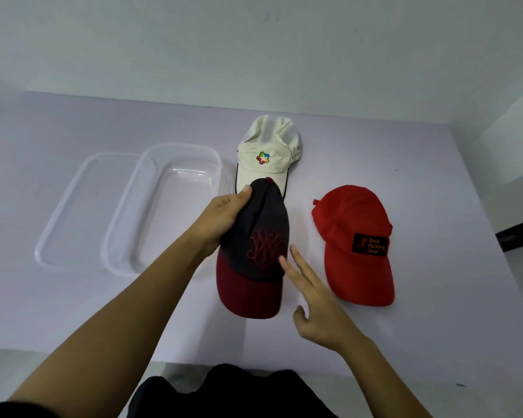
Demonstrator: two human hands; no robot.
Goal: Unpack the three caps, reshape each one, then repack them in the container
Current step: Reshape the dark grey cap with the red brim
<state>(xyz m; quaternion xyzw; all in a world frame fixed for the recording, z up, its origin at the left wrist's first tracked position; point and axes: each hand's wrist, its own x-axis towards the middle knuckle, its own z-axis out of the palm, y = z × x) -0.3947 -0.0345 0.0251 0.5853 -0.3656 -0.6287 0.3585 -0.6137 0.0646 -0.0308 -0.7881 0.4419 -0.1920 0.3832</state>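
— Where is the cap you are working on, and which hand has it?
— I see the dark charcoal fabric cap with the maroon brim right in front of me, between the clear plastic container and the bright red fabric cap; the left hand grips its crown from the side, thumb over the top, fingers curled beneath; the right hand is open, fingers straight, tips at the embroidered front panel (touching or just off it, I cannot tell).
— What worries you?
— The crown is dented along its top; if my left grip squeezes harder while the right pushes, I judge the crease sets deeper instead of rounding out; in this view the dark crown also covers the brim tip of the cream-white fabric cap behind it, so a careless swing may knock that one out of shape.
— And the packing?
— The container sits empty beside its clear lid on the pale table; all three caps are out; stiff brims stacked crooked could stop the lid seating.
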